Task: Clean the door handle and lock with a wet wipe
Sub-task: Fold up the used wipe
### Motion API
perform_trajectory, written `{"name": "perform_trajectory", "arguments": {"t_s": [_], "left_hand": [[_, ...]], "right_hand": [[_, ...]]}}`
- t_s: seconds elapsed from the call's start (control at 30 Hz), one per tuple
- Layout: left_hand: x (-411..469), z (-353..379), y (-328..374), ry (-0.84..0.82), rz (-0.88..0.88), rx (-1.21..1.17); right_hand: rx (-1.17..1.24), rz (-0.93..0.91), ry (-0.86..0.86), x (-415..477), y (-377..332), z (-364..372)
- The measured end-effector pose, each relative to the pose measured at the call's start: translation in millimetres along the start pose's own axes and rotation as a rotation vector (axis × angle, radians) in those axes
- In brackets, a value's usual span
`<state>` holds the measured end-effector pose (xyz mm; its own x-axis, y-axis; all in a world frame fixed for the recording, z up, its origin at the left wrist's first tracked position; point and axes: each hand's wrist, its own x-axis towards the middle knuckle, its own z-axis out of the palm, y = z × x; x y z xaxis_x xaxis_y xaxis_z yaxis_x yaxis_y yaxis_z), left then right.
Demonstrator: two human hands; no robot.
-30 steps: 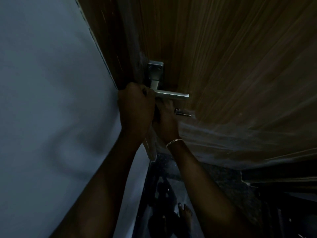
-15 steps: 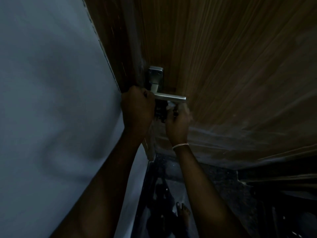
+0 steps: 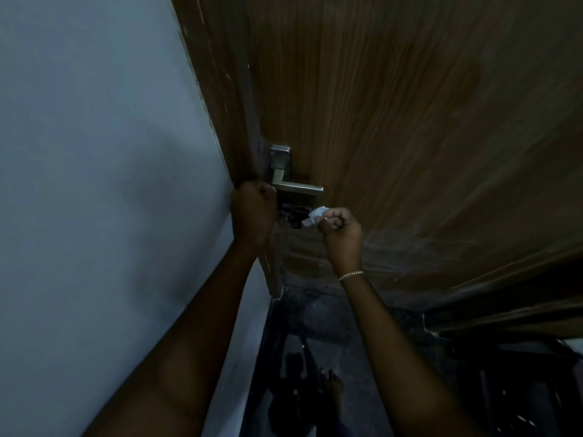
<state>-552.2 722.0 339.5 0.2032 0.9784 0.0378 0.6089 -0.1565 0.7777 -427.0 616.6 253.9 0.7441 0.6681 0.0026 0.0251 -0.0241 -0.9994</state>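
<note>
A silver lever door handle [image 3: 296, 186] on a square plate sits on the brown wooden door [image 3: 410, 105]. Just below it is the dark lock [image 3: 293, 214], partly in shadow. My left hand [image 3: 252, 212] is closed around the door's edge, level with the handle's base. My right hand [image 3: 340, 225] is a fist holding a crumpled white wet wipe [image 3: 315, 217], which sticks out to the left and touches the lock's right side. A thin bracelet circles my right wrist.
A pale grey wall [image 3: 94, 184] fills the left side. Below the door lies a dark, glossy floor [image 3: 331, 342], where a bare foot [image 3: 331, 386] shows. Dark, unclear objects sit at the lower right.
My right hand has moved right and slightly down, out from under the handle, so the white wipe and the lock show. My left hand has kept its grip on the door edge.
</note>
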Motion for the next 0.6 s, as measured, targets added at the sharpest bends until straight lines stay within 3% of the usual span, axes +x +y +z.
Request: {"name": "perform_trajectory", "arguments": {"t_s": [0.13,0.3,0.43,0.6], "left_hand": [[-37,-16,-6,-0.08,0.026,-0.12],[-88,-43,-8,-0.397,0.0,-0.376],[-124,-65,-3,-0.348,0.098,-0.446],[-163,-89,11,-0.242,0.163,-0.371]], "right_hand": [[0.151,0.068,-0.106,-34,-39,-22],[0.137,0.068,-0.224,-85,-78,-42],[0.059,0.001,-0.335,-120,-100,-45],[-0.021,-0.181,-0.373,-150,-122,-54]]}}
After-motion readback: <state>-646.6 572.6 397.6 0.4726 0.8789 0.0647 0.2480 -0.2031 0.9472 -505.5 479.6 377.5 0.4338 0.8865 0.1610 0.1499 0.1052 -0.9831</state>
